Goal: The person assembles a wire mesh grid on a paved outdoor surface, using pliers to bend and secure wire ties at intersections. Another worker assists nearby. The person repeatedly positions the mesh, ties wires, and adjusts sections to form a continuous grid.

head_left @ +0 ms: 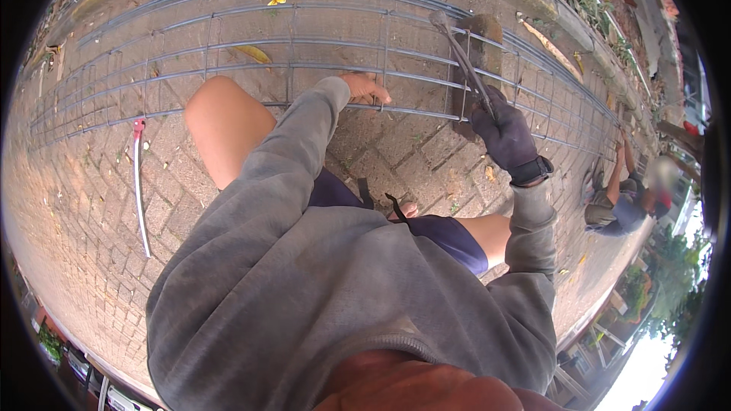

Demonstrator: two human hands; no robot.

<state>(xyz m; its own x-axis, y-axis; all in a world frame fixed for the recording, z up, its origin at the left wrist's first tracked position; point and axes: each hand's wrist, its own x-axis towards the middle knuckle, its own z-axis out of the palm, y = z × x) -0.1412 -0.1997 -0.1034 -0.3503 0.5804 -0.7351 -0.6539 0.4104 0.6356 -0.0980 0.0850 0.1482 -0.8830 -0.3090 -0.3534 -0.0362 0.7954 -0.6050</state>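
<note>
A long cage of thin steel bars (pixel 335 44), joined by crosswise stirrups, lies across the ground in front of my knees. My gloved right hand (pixel 502 129) is closed round the handles of dark metal pincers (pixel 466 62). Their head points up and away, over the cage's far bars. My bare left hand (pixel 367 89) is at the near bar beside a stirrup, fingers drawn together; what lies between the fingertips is too small to make out. Under the cage, next to the pincers, sits a brown block (pixel 481 29).
A silver bar tool with a red end (pixel 138 183) lies on the brick paving (pixel 91 205) at left. On the right, another person (pixel 620 202) crouches, one hand at the cage's far end. A concrete kerb (pixel 525 0) runs behind the cage. Yellow leaves (pixel 253 53) lie about.
</note>
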